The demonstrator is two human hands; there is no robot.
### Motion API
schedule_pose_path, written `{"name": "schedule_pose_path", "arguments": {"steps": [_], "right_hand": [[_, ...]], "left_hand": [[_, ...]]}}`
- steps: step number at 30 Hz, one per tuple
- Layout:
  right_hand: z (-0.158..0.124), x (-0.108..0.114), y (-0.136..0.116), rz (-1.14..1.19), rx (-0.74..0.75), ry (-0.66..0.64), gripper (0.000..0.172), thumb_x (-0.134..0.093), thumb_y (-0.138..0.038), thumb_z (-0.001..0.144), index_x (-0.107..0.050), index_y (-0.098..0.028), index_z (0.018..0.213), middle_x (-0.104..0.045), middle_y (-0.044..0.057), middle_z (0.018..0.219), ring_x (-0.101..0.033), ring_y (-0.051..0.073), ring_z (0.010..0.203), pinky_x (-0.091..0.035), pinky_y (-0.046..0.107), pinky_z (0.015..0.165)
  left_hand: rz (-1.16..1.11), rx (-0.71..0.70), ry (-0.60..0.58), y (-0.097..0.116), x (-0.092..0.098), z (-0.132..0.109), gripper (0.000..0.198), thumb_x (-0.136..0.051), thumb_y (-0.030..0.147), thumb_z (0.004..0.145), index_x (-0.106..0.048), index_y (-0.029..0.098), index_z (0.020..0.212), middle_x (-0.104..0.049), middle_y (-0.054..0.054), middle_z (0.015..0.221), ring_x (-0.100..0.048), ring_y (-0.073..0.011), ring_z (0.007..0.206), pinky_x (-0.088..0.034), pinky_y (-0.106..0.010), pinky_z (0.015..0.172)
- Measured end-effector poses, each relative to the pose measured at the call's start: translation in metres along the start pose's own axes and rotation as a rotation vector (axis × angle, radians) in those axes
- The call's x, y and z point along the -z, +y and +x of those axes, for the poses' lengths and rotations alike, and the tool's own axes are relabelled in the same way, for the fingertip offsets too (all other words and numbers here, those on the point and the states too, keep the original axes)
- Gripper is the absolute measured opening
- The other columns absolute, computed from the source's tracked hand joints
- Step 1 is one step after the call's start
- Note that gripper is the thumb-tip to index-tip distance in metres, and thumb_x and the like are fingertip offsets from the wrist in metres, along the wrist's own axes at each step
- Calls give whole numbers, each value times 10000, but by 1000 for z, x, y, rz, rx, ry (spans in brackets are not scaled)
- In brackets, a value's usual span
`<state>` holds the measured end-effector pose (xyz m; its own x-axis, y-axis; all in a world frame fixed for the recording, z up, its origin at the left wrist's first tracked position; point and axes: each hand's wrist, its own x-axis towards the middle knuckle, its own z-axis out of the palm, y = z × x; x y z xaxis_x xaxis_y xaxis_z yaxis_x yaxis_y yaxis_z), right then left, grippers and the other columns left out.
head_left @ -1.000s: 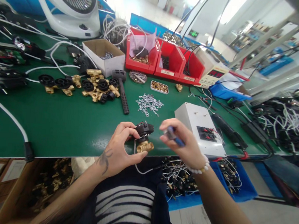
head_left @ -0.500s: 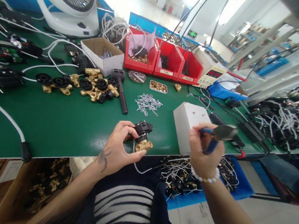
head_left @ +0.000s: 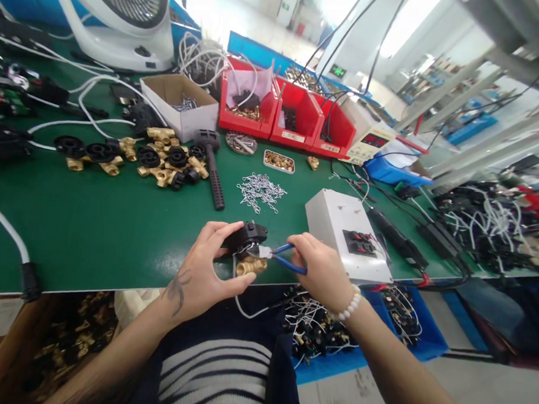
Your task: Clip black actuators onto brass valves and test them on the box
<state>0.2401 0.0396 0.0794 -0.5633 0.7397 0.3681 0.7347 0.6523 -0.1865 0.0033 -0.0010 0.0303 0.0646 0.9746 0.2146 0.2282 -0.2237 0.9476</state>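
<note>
My left hand [head_left: 207, 265] grips a small valve [head_left: 247, 250] with a black plastic top and a brass body, held just above the near edge of the green table [head_left: 92, 226]. A white wire hangs down from the valve. My right hand [head_left: 322, 270] is closed on blue-handled pliers [head_left: 280, 257], and their metal tip touches the valve between the black top and the brass body.
A white box with red and black sockets [head_left: 348, 235] sits just right of my hands. A heap of silver clips [head_left: 260, 190], a black-handled tool [head_left: 214, 170], brass valves with black caps [head_left: 162, 157], a cardboard box [head_left: 179, 100], red bins [head_left: 285, 111] and a fan [head_left: 121, 13] lie beyond.
My right hand swung out over the white box with the pliers, then came back left, and the pliers' tip now meets the valve. My left hand kept holding the valve in place.
</note>
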Motion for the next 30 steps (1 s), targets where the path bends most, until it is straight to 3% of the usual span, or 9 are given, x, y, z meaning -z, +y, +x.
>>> {"name": "schedule_pose_path", "arguments": {"steps": [5, 11, 15, 16, 20, 22, 25, 27, 30], "right_hand": [[1, 4, -1, 156, -140, 524, 152, -538, -123, 914, -542, -235, 1017, -574, 23, 870, -551, 156, 697, -467, 288, 648], [3, 3, 0, 4, 3, -27, 188, -464, -72, 891, -588, -199, 953, -579, 22, 752, -520, 156, 594, -409, 291, 566], [3, 3, 0, 82, -125, 525, 137, -548, -125, 913, -549, -224, 1008, -588, 27, 866, -569, 160, 718, -445, 275, 630], [2, 2, 0, 74, -109, 537, 147, -546, -114, 902, -543, -226, 999, -582, 24, 854, -563, 158, 706, -436, 273, 618], [3, -1, 0, -41, 12, -63, 190, -470, -62, 869, -575, -203, 943, -573, 17, 734, -515, 146, 591, -387, 276, 558], [4, 1, 0, -36, -31, -3, 172, -471, -87, 895, -580, -205, 958, -598, 33, 780, -536, 154, 630, -412, 286, 590], [3, 3, 0, 52, -108, 405, 159, -509, -119, 893, -542, -225, 1006, -604, 37, 863, -553, 160, 679, -443, 290, 620], [3, 3, 0, 36, -67, 296, 187, -502, -96, 855, -538, -224, 987, -591, 18, 797, -530, 156, 615, -414, 285, 567], [5, 8, -1, -36, 0, -104, 188, -463, -75, 848, -568, -205, 934, -593, 13, 724, -519, 146, 551, -382, 284, 527]], "left_hand": [[-6, -12, 0, 0, 0, 1, 650, -776, 312, 715, -556, 236, 1322, -525, -75, 1241, -615, -228, 1141, -617, -406, 942], [-6, -11, 8, -2, 0, 1, 641, -769, 317, 727, -552, 231, 1324, -522, -77, 1245, -618, -229, 1149, -614, -403, 947], [-13, -12, 0, -1, 0, 1, 638, -765, 325, 731, -555, 216, 1324, -521, -80, 1244, -616, -221, 1138, -615, -389, 940], [-8, -14, -3, -1, 0, 1, 639, -764, 325, 731, -555, 214, 1325, -523, -82, 1241, -613, -223, 1138, -615, -395, 940], [33, -23, -3, -1, -1, 1, 650, -767, 325, 724, -557, 215, 1329, -527, -88, 1228, -602, -241, 1144, -614, -426, 939], [33, -22, 1, -1, -1, 1, 647, -771, 326, 720, -560, 230, 1325, -526, -83, 1226, -604, -245, 1143, -617, -431, 932], [27, -22, 7, -2, -1, 1, 647, -777, 322, 712, -562, 253, 1319, -523, -75, 1237, -607, -246, 1142, -617, -441, 933], [33, -25, 10, -2, -1, 0, 650, -780, 324, 708, -564, 256, 1317, -521, -77, 1243, -607, -250, 1145, -617, -447, 932], [38, -23, 6, -2, -1, 0, 650, -774, 330, 719, -556, 245, 1326, -521, -84, 1242, -607, -250, 1151, -619, -438, 929]]}}
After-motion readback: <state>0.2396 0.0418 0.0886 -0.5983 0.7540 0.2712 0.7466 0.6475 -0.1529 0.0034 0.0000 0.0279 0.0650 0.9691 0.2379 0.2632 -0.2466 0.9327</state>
